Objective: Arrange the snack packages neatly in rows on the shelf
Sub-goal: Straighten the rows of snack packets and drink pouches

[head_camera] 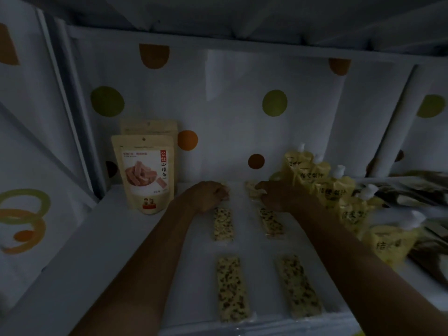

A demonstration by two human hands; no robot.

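While both bare arms reach deep into the dim white shelf (135,275), the person's left hand (211,195) sits near the back, just left of centre, its fingers curled into a loose fist that rests on the far end of a left-hand column of seeded snack bars; whether it grips a wrapper cannot be told in the poor light. At about three o'clock from it, a little apart, the right hand (274,194) lies palm down with its fingers curled over a pale snack bar (251,189) at the back of the right-hand column, touching it. Towards six o'clock from the left hand lie a middle-left snack bar (223,224) and a front-left snack bar (232,288), one behind the other; towards six o'clock from the right hand lie a middle-right snack bar (271,223) and a front-right snack bar (299,286), both tilted slightly, so the two columns run roughly parallel with a bare strip between them. At nine o'clock from the left hand a hawthorn-stick pouch (145,174) stands upright, with a second pouch (149,128) standing just behind it against the dotted back wall (242,105). At three to four o'clock from the right hand a row of yellow spouted drink pouches (332,187) overlaps from back to front, the nearest ones blurred. Farther right, dark flat packets (417,190) lie in a blurred heap.
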